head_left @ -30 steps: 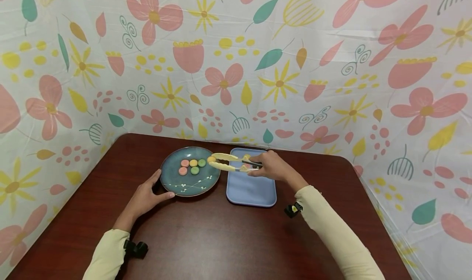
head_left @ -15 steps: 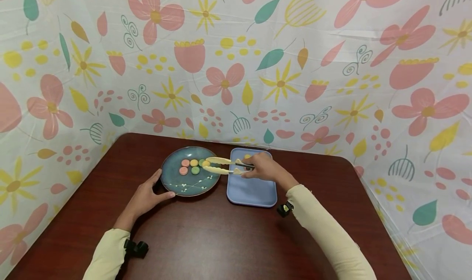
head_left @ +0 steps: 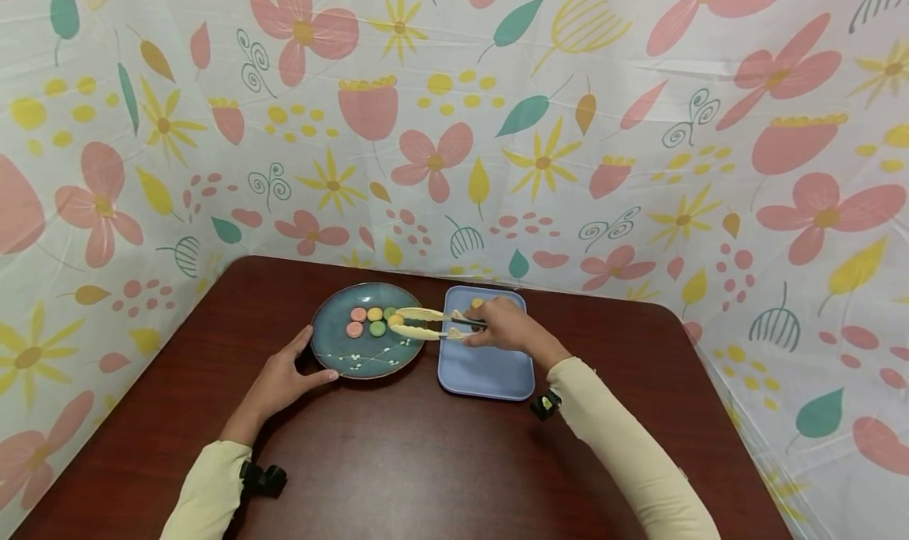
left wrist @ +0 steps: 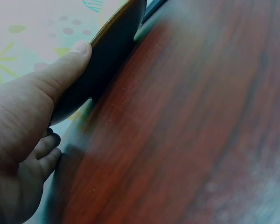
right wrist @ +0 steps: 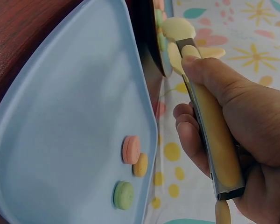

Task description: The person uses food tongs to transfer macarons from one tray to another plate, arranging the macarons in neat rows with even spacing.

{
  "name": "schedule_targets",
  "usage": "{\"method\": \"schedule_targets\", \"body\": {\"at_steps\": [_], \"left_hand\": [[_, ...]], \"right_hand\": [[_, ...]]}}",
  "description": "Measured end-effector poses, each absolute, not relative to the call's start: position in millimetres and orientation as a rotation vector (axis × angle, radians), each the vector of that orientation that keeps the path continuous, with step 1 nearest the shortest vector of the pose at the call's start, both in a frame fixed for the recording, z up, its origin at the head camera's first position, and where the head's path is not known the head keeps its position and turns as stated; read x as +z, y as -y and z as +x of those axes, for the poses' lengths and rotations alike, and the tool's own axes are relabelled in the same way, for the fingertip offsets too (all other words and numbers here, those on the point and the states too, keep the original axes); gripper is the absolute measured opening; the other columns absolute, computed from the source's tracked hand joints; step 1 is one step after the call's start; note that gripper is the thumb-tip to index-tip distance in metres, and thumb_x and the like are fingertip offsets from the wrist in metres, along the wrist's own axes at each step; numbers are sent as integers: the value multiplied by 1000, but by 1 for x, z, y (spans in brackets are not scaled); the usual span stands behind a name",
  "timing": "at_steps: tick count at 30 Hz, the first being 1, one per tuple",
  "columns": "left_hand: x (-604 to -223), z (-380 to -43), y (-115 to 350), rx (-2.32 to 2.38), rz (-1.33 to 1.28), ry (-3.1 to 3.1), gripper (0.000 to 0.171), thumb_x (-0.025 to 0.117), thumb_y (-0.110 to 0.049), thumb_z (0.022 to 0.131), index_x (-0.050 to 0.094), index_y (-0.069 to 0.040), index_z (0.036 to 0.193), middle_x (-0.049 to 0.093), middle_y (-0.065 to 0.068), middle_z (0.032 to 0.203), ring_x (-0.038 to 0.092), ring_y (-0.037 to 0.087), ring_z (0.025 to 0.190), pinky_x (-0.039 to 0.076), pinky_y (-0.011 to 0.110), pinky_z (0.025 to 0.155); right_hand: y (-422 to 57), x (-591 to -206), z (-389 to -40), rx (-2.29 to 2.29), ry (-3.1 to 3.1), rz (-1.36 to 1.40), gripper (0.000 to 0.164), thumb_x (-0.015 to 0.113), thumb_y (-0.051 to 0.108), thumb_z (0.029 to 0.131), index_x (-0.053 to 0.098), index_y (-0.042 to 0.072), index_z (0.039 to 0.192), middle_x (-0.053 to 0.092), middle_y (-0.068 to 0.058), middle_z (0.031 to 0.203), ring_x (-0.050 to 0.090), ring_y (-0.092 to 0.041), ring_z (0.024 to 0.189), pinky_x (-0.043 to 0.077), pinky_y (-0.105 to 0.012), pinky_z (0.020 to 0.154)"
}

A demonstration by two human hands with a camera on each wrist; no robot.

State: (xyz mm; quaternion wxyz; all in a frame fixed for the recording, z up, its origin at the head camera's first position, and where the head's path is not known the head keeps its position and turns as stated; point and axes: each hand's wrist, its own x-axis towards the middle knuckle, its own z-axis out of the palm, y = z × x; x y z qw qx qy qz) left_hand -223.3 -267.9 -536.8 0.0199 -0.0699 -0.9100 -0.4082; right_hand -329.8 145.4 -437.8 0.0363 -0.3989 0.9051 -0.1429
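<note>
My right hand (head_left: 506,324) grips pale yellow tongs (head_left: 417,332) with metal arms, thumb along the handle in the right wrist view. The tongs reach left over the blue-green plate (head_left: 334,358), their tips at a yellow macaron (head_left: 395,320). That macaron sits close beside a green macaron (head_left: 389,313), at the right of a small group with pink macarons (head_left: 354,330), another yellow one (head_left: 375,314) and another green one. My left hand (head_left: 280,376) holds the plate's left rim, its thumb (left wrist: 72,58) on the near edge and some fingers curled lower down.
A blue tray (head_left: 486,374) lies right of the plate, beneath my right hand. In it are a pink macaron (right wrist: 131,150), a yellow macaron (right wrist: 140,165) and a green macaron (right wrist: 123,195). A floral cloth (head_left: 454,114) hangs behind the dark wooden table (head_left: 398,453).
My right hand has moved left with the tongs, bringing the yellow macaron from the plate's right rim in beside the green one. My left hand stays at the plate.
</note>
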Motion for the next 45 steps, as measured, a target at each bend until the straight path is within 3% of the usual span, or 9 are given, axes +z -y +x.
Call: {"method": "schedule_targets", "body": {"at_steps": [10,18,23,26,28,33,38,42,45], "left_hand": [[-537,-224,268,-1280,-220,2821,117,82,-58,80,21,0,162,22,20,168,27,43,151,33,62,116],[-536,-224,268,-1276,-227,2818,117,82,-57,80,21,1,162,22,21,167,28,43,151,33,61,116],[-536,-224,268,-1274,-226,2819,117,82,-57,80,21,1,161,22,21,167,28,42,151,33,61,116],[-536,-224,268,-1276,-220,2822,117,82,-57,80,21,1,162,22,21,167,28,43,151,33,61,116],[-535,-223,268,-1276,-216,2823,117,82,-58,80,21,1,162,22,21,167,28,43,151,33,61,116],[-535,-222,268,-1272,-210,2827,117,82,-58,80,21,1,162,23,21,167,28,43,151,33,62,116],[-535,-222,268,-1263,-209,2833,117,82,-57,81,21,1,162,23,21,167,28,43,151,33,62,116],[-535,-222,268,-1258,-209,2834,116,82,-57,81,21,1,162,23,21,167,28,43,151,33,62,116],[-535,-222,268,-1256,-210,2834,117,82,-58,80,21,1,162,23,21,167,28,43,151,33,62,116]], "right_hand": [[-145,-440,-330,-429,-2774,-1182,52,82,34,88,72,2,128,66,4,74,42,-5,52,37,-22,53],[-154,-435,-329,-490,-2772,-1154,51,82,36,88,73,3,126,73,2,84,55,-5,63,47,-24,59],[-167,-427,-325,-536,-2795,-1127,53,83,35,87,72,3,128,78,-7,100,42,-5,54,40,-25,56],[-177,-421,-322,-539,-2817,-1052,58,82,36,88,69,2,132,76,-11,92,31,-6,49,35,-25,53],[-184,-417,-321,-543,-2825,-1002,60,82,37,88,67,2,134,71,-11,77,26,-7,46,33,-25,51],[-202,-413,-319,-560,-2867,-942,61,82,37,88,64,4,137,69,-15,74,25,-8,45,32,-25,51],[-219,-411,-316,-578,-2903,-887,63,82,37,88,63,4,138,57,-6,59,27,-9,46,33,-26,51],[-233,-408,-314,-596,-2922,-866,64,83,40,87,65,4,137,72,-8,79,33,-10,49,36,-28,54],[-244,-407,-312,-591,-2927,-852,62,82,41,87,67,5,136,71,-3,79,38,-9,50,38,-27,56]]}}
